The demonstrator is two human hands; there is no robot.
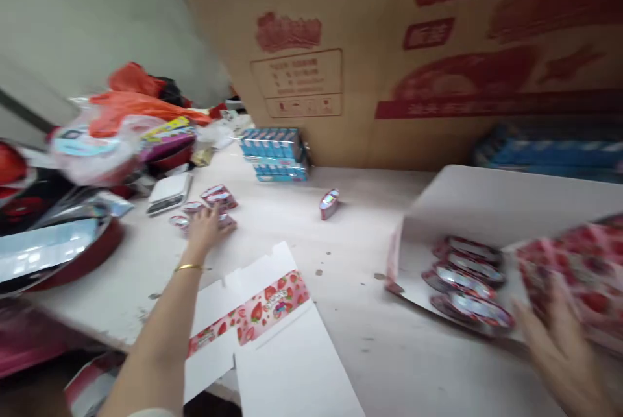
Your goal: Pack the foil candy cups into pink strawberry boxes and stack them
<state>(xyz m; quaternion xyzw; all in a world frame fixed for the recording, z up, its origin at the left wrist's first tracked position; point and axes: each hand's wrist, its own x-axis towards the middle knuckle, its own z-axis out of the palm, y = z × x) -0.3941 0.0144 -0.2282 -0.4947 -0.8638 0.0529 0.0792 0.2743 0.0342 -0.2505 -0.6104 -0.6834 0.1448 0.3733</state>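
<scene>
My left hand (205,229) reaches over a small cluster of red oval packs (220,196) on the white table, its fingers touching them; whether it grips one is hidden. At the right, my right hand (559,333) is blurred, fingers apart, against a strawberry-printed pink sheet or box part (584,274). Beside it, several similar oval packs (467,281) lie in a row inside an open white box (428,235). One more oval pack (329,203) stands alone mid-table. A flat white carton with a strawberry band (275,307) lies between my arms.
A large brown cardboard box (360,80) rises along the back. Blue wrapped packs (277,154) stand before it, with more blue packs (549,154) at the right. On the left are a white device (169,192), a red round container (97,251) and plastic bags (136,106).
</scene>
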